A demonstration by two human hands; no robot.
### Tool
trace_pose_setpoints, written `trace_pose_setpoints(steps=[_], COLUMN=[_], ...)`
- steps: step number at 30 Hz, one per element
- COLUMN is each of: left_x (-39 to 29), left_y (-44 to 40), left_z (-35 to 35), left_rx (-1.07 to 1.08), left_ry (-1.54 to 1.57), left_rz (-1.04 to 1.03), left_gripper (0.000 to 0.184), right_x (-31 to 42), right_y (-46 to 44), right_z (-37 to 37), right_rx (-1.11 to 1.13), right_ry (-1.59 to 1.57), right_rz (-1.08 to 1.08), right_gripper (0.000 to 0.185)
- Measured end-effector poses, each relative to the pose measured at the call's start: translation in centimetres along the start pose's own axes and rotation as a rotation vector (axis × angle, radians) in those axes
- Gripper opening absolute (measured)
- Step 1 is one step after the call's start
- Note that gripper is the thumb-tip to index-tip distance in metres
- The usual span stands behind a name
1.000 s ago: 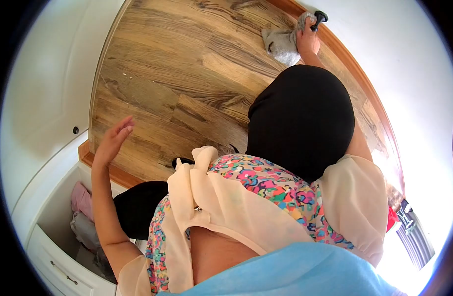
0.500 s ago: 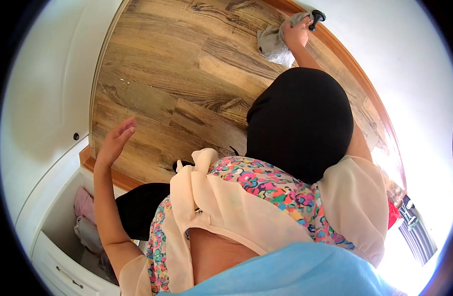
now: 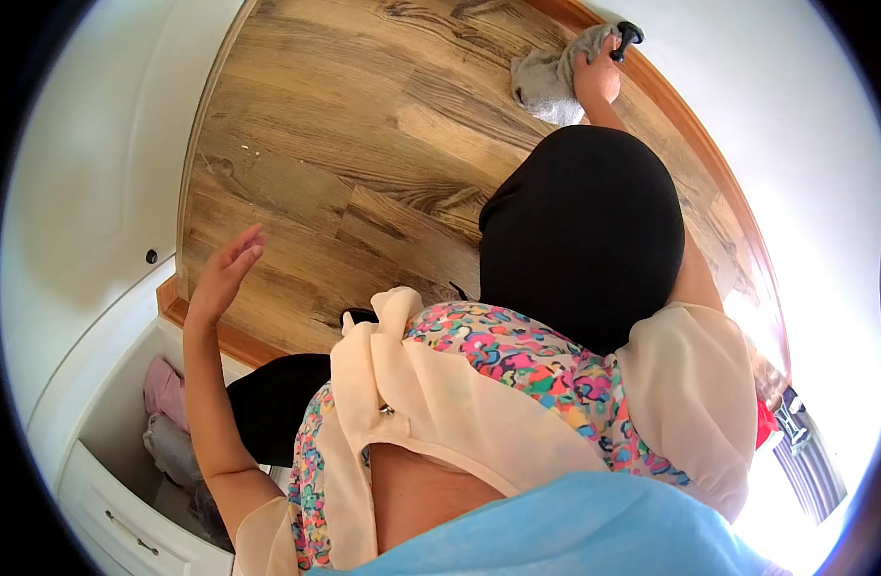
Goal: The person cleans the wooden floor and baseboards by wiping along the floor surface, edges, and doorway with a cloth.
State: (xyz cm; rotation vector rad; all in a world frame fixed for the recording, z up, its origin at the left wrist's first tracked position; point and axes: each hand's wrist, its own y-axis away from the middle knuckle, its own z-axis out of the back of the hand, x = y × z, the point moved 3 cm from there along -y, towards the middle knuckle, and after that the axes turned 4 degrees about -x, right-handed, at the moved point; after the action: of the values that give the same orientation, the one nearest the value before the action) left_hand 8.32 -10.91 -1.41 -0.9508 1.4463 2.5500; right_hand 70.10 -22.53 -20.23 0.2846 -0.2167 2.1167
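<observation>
A grey cloth (image 3: 548,84) lies bunched at the top right of the wooden floor (image 3: 306,115), beside the wooden skirting board. My right hand (image 3: 599,79) is closed on it, next to a black door stop (image 3: 627,40) by the white wall. Part of the cloth spreads to the left of the hand, and some of its fingers are hidden. My left hand (image 3: 227,274) hangs above the floor on the left, holding nothing, with its fingers loosely extended.
An open white drawer (image 3: 138,518) at the lower left holds pink and grey fabric (image 3: 165,394). Small pale crumbs (image 3: 251,149) lie on the floor. A white panel stands on the left. My bent knee (image 3: 584,230) is beside my right arm.
My right hand and the cloth shifted left and then back right toward the skirting board. My left hand has stayed nearly still.
</observation>
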Motion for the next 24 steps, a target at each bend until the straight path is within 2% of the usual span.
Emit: trace_pose_setpoints(steps=[1, 2, 4, 6, 10, 12, 13, 14, 15, 17, 19, 21, 22, 24], left_x=[0.2, 0.4, 0.5, 0.6, 0.2, 0.2, 0.1, -0.1, -0.5, -0.1, 0.3, 0.4, 0.2, 0.1], left_y=[0.0, 0.1, 0.4, 0.7, 1.2, 1.0, 1.0, 1.0, 0.8, 0.2, -0.3, -0.6, -0.8, -1.2], left_z=[0.1, 0.2, 0.1, 0.4, 0.6, 0.8, 0.8, 0.8, 0.8, 0.7, 0.7, 0.6, 0.5, 0.6], left_rx=[-0.003, 0.005, 0.003, -0.001, 0.008, -0.023, -0.010, -0.030, -0.055, -0.050, -0.052, -0.051, -0.049, -0.039], left_ry=[0.000, 0.011, 0.026, 0.027, 0.018, 0.059, 0.045, 0.011, -0.021, -0.007, 0.016, 0.002, -0.001, 0.008], left_rz=[0.000, -0.011, -0.025, -0.017, 0.002, 0.014, 0.016, 0.015, 0.007, 0.018, 0.039, 0.053, 0.053, 0.084], left_gripper=[0.049, 0.049, 0.049, 0.048, 0.048, 0.048, 0.048, 0.048, 0.048, 0.048, 0.047, 0.048, 0.048, 0.049], right_x=[-0.5, -1.6, -7.3, -8.8, -11.8, -8.5, -6.6, -4.6, -1.9, 2.5, 6.9, 8.6, 8.0, 6.9], right_y=[0.4, 0.8, 0.9, 1.4, -0.7, -1.4, -1.1, -0.8, 0.0, 2.7, 5.8, 10.5, 11.4, 13.4], right_z=[-0.4, -0.9, -3.6, -0.8, -0.7, -2.0, -2.9, -3.4, -4.0, -5.3, -5.5, -3.5, -3.1, -2.9], right_rx=[-0.038, 0.028, -0.066, -0.125, -0.278, -0.347, -0.241, 0.064, 0.189, 0.172, 0.319, 0.380, 0.380, 0.395], right_ry=[0.009, -0.119, -0.083, -0.020, 0.032, 0.115, 0.012, -0.012, 0.097, 0.004, 0.057, 0.141, 0.141, 0.147], right_rz=[0.007, -0.196, -0.339, -0.252, -0.226, -0.410, -0.477, -0.479, -0.267, -0.012, 0.289, 0.582, 0.579, 0.967], right_gripper=[0.077, 0.066, 0.055, 0.051, 0.065, 0.084, 0.105, 0.111, 0.117, 0.110, 0.112, 0.105, 0.105, 0.083])
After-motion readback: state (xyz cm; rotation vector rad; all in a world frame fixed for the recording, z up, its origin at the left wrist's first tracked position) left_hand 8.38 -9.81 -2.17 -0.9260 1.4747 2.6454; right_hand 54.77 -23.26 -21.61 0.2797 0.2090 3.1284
